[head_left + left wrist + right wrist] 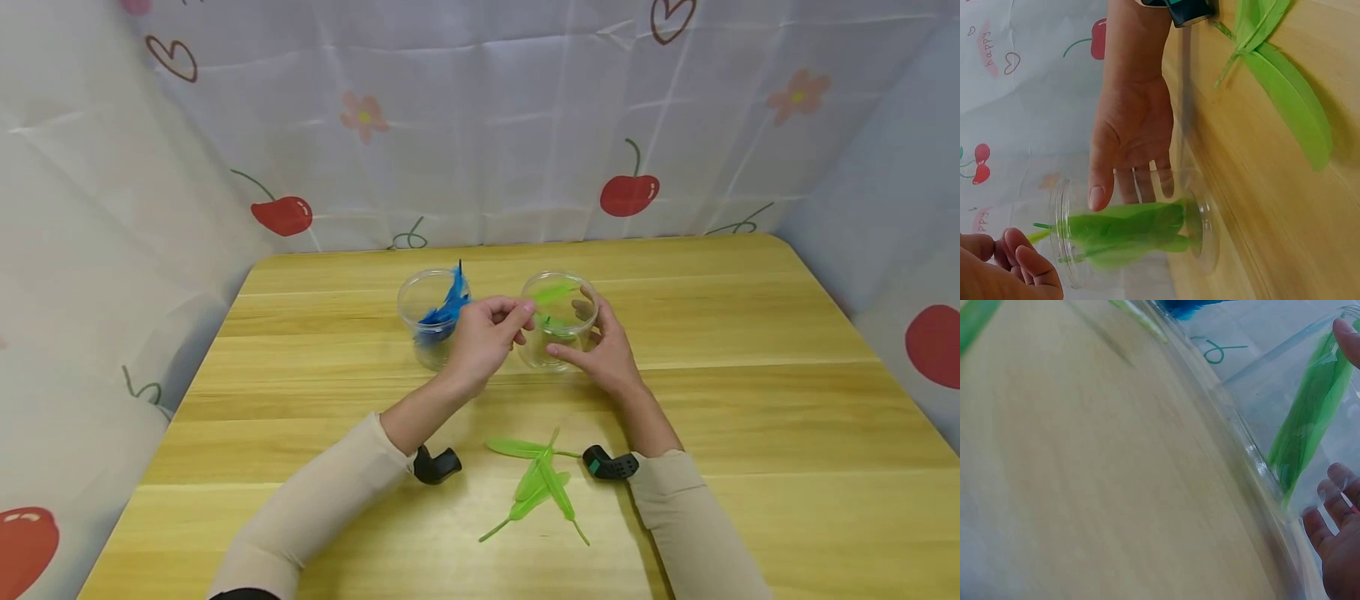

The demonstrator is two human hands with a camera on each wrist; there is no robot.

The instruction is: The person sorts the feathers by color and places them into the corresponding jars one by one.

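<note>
My left hand [483, 337] pinches a green feather [1038, 236] by its end, at the mouth of the right clear plastic jar [534, 354]. More green feathers [1122, 234] stand inside that jar. Around its right side my right hand [609, 354] holds the jar, thumb in front and fingers behind; in the right wrist view its fingertips [1335, 472] show beside the wall. Just left of my left hand is another clear jar [431, 357] with blue feathers [448, 310] in it, partly behind that hand.
Several loose green feathers [536, 479] lie crossed on the wooden table [750, 375] between my forearms. Black devices sit at both wrists, one at the left [437, 467] and one at the right [611, 464]. A printed cloth [480, 167] hangs behind the table.
</note>
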